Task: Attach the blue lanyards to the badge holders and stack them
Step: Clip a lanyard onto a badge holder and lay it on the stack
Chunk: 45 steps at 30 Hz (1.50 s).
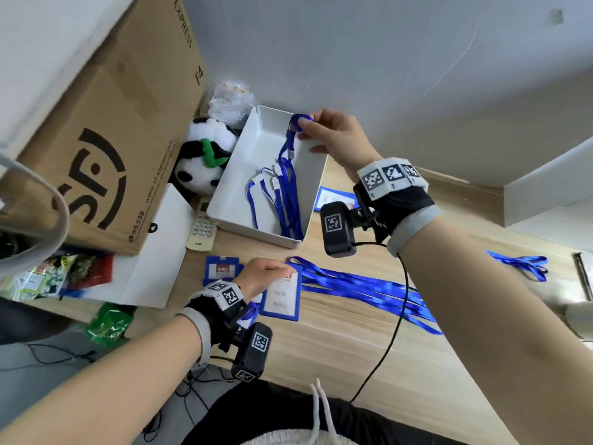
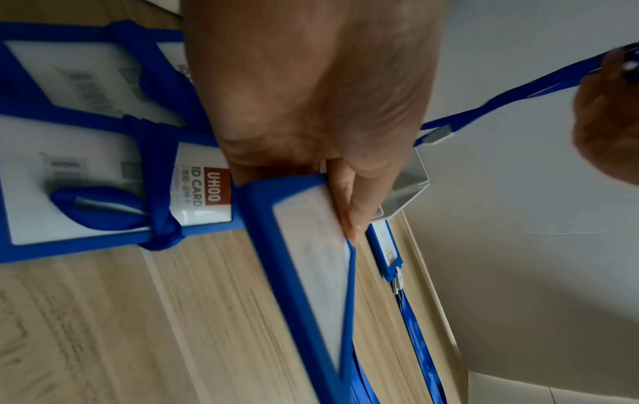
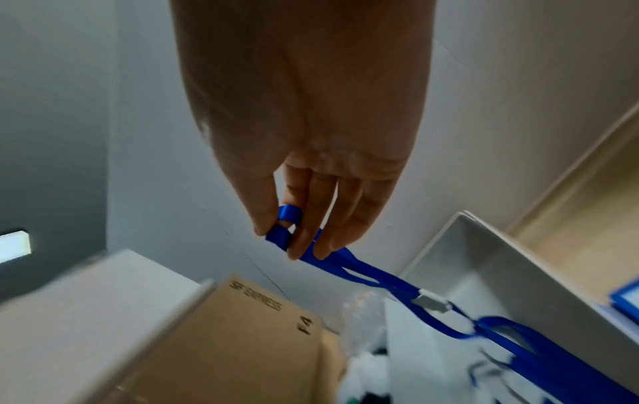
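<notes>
Left hand [image 1: 256, 275] low, fingers curled in grip; right hand [image 1: 333, 136] raised, thumb and fingertips pinched

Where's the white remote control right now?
Head view, left side: the white remote control lies on the wooden desk between the white plastic tray and the cardboard box, below the plush panda.

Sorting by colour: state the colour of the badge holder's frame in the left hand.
Blue badge holder, clearest from the left wrist.

Right hand [image 1: 333, 136] pinches lanyard [image 1: 288, 162] above tray [image 1: 224, 194].
</notes>
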Tool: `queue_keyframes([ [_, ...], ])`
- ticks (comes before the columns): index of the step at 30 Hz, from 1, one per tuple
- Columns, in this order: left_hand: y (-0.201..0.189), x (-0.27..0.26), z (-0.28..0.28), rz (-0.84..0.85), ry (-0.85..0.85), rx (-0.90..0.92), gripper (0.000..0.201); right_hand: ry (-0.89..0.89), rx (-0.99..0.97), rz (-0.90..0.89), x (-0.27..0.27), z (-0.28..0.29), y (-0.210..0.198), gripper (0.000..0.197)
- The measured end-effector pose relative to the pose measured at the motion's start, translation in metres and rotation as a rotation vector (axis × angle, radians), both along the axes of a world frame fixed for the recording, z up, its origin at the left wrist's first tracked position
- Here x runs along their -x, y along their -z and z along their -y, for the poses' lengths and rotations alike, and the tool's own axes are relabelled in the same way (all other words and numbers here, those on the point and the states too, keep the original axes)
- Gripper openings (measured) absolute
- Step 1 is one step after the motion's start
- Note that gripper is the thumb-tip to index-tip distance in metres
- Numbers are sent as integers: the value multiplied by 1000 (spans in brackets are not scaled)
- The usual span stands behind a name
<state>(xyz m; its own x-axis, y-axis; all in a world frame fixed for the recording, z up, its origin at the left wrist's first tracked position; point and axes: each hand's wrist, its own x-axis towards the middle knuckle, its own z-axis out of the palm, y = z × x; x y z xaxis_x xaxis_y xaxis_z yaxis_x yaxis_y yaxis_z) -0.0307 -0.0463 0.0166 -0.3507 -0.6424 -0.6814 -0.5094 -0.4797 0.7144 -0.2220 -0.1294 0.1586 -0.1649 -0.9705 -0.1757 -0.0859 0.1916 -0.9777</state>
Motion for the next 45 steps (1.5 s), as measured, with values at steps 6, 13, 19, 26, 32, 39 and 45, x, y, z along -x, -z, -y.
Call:
queue_keyframes([
  [6,6,-9,5,4,39,-54,22,-103,-446,-95,-15,-9,83,14],
  [13,7,-4,3,-43,163,-102,24,64,-574,54,13,-72,124,25],
  [19,13,26,-10,-60,308,-99,30,310,-691,106,60,-160,149,17],
  [26,18,78,-34,-14,269,-23,56,597,-903,169,96,-252,177,20],
  [32,17,116,-50,74,317,-123,36,909,-868,123,131,-310,188,8],
  [39,13,142,-61,139,369,-107,18,1168,-881,36,162,-331,198,19],
  [45,11,145,-60,177,359,-119,18,1178,-935,-127,175,-335,197,22],
])
